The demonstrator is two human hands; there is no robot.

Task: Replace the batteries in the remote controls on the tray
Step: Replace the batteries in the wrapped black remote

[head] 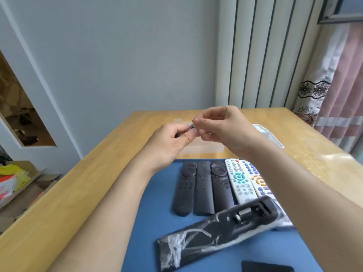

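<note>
Between left hand (170,142), right hand (223,128), battery (189,128) pinched

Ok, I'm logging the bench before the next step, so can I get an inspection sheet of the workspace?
Surface: wooden table carrying a blue tray.
Job's things: three black remotes and two white remotes lined up on the tray; a plastic-wrapped remote lies back up, battery bay open; a small dark item, probably a battery, held above.
Clutter: white container on the table; flat black piece at the tray's near edge.
Hands: left hand and right hand both pinch the item.
Cables: nothing seen.
Surroundings: cardboard boxes on the floor, curtain.
</note>
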